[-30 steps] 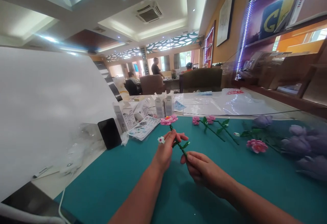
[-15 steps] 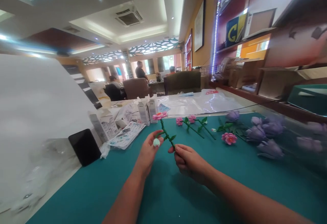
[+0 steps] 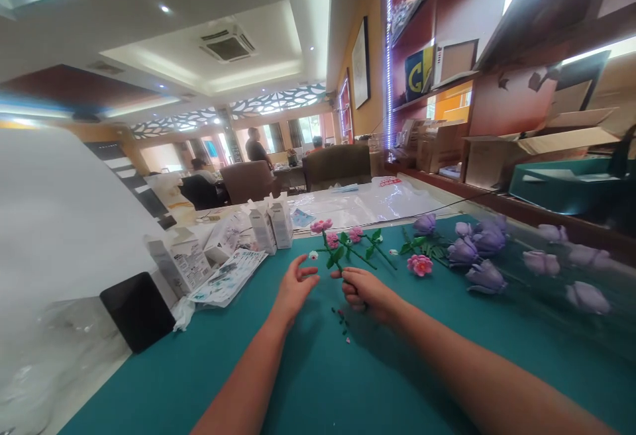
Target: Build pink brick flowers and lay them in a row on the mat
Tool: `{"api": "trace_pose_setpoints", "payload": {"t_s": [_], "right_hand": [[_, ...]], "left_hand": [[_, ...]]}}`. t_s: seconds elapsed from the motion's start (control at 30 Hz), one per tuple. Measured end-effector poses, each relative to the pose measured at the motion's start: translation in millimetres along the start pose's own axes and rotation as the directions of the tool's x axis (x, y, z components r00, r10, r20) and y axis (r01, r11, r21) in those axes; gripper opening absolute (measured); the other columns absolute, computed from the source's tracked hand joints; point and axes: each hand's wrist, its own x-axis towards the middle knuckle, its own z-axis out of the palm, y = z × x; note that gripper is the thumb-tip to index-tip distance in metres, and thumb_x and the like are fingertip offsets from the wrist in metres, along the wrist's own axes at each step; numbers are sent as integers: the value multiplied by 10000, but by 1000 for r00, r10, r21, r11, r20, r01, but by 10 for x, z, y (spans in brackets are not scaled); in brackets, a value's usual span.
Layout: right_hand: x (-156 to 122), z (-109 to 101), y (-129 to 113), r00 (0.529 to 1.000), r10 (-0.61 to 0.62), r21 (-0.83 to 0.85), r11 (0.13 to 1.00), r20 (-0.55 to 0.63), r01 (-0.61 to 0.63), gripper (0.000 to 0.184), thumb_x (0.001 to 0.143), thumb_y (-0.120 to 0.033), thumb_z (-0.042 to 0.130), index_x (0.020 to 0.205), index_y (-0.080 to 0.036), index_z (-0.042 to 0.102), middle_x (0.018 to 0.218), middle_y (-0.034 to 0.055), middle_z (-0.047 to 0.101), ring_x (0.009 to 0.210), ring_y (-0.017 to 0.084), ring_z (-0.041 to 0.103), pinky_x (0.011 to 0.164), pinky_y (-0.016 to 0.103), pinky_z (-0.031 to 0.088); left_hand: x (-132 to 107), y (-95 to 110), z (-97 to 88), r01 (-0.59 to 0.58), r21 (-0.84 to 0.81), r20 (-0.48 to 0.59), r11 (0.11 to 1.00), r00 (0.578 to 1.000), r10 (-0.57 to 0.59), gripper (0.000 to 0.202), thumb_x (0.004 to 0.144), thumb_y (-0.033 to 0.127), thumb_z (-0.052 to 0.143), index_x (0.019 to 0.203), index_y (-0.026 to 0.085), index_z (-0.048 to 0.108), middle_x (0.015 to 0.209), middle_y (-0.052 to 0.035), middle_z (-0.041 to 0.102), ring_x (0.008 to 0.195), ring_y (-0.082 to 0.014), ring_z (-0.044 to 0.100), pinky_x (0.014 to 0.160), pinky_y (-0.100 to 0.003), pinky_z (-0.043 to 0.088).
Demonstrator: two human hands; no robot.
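My right hand (image 3: 368,292) is closed around the lower green stem of an artificial pink flower (image 3: 321,225), which stands up tilted to the left. Green leaves and a white bud (image 3: 313,255) branch from its stem. My left hand (image 3: 297,286) is just left of the stem, below the bud, with fingers apart and nothing in them. Several tiny dark and pink pieces (image 3: 342,319) lie on the green mat (image 3: 318,382) between my forearms. Behind the held flower lie similar pink flowers (image 3: 356,234) with green stems, partly overlapped by it.
To the right lie a loose pink flower head (image 3: 420,265) and several purple flowers (image 3: 462,250). On the left are a black tablet-like slab (image 3: 136,311), printed sheets (image 3: 229,278) and opened white boxes (image 3: 262,226). Shelves with cardboard boxes (image 3: 517,157) line the right. Other people are farther back.
My view has swung to the right. My left hand has come away from the stem and opened. The held flower has turned, and tiny pieces now show on the mat below it.
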Motion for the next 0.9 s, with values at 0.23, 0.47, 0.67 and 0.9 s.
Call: {"api": "trace_pose_setpoints", "payload": {"t_s": [0.23, 0.47, 0.67, 0.9], "right_hand": [[21, -80, -50, 1000, -18, -163, 987, 3, 18, 169, 791, -219, 412, 928, -183, 504, 490, -110, 294, 344, 41, 181, 375, 195, 94], [171, -272, -47, 978, -160, -402, 911, -132, 94, 178, 789, -107, 388, 823, -149, 558, 487, -60, 373, 415, 76, 329, 413, 222, 218], [290, -420, 14, 960, -211, -540, 838, -183, 81, 223, 782, -88, 370, 735, -132, 584, 499, -34, 390, 452, 91, 349, 452, 234, 242], [429, -516, 138, 932, -296, -681, 728, -210, 78, 321, 802, -131, 403, 1030, -130, 628, 791, 45, 629, 736, 159, 549, 602, 225, 368]], "left_hand": [[417, 110, 149, -114, 75, -35, 991, 993, 117, 355, 705, 457, 599, 914, 177, 660, 843, -74, 699, 807, -219, 642, 724, -313, 446], [564, 99, 289, 28, 83, 36, 996, 999, -31, 433, 692, 473, 599, 958, 131, 607, 908, -118, 691, 802, -208, 644, 642, -274, 424], [379, -74, 303, 157, 156, 82, 975, 982, -171, 583, 687, 394, 595, 1195, 134, 478, 1071, -142, 650, 853, -213, 633, 608, -264, 389], [37, -199, -154, 192, 254, 84, 948, 972, -220, 469, 673, 427, 578, 1060, 162, 576, 1075, -114, 653, 902, -218, 610, 658, -275, 403]]}}
